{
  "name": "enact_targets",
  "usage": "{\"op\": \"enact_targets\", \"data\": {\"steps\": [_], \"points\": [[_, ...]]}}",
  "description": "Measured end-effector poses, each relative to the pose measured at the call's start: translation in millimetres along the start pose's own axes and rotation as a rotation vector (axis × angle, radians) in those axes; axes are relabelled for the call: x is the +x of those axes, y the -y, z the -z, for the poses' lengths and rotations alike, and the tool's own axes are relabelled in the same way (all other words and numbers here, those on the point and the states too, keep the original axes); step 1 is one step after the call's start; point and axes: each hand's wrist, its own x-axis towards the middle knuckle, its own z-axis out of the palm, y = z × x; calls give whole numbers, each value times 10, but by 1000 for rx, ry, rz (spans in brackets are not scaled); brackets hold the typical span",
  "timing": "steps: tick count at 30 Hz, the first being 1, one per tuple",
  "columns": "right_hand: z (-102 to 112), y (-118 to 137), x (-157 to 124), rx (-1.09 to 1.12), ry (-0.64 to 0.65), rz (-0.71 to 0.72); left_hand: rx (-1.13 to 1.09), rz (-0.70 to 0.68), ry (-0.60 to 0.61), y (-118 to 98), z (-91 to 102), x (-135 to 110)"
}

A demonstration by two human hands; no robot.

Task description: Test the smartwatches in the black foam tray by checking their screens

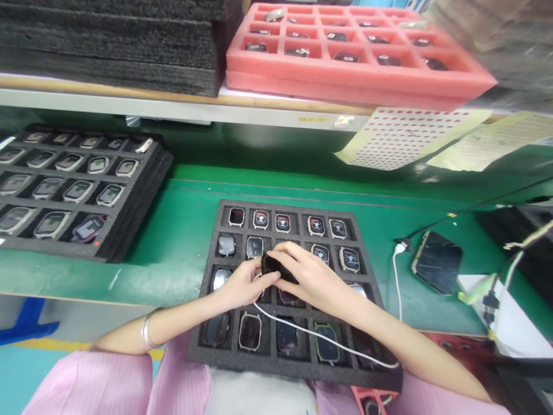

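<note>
Both hands meet over a black foam tray whose compartments hold several smartwatch cases. Between my left hand and my right hand is a dark smartwatch, gripped by the fingers of both. A white cable runs from beneath my left hand across the tray toward its lower right corner; its end at the hand is hidden. In the back row, some watches have lit faces. Nearer the front lie watches with dark screens, one with a yellow-green frame.
Another stack of black foam trays with watches stands at the left. A shelf above carries pink foam trays and black foam sheets. A phone and a white plug with cable lie at the right.
</note>
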Motion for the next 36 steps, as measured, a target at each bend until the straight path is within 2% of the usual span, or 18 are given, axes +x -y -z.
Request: {"op": "enact_targets", "data": {"steps": [8, 23, 31, 36], "points": [[-134, -12, -34, 137, -65, -32, -84, 69, 118, -104, 47, -59], [-149, 27, -84, 175, -100, -41, -43, 73, 88, -252, -23, -128], [-144, 47, -102, 180, -110, -47, -3, 40, 94, -209, -4, -126], [-150, 47, -109, 161, -107, -46, 20, -68, 101, -72, 45, -89]]}}
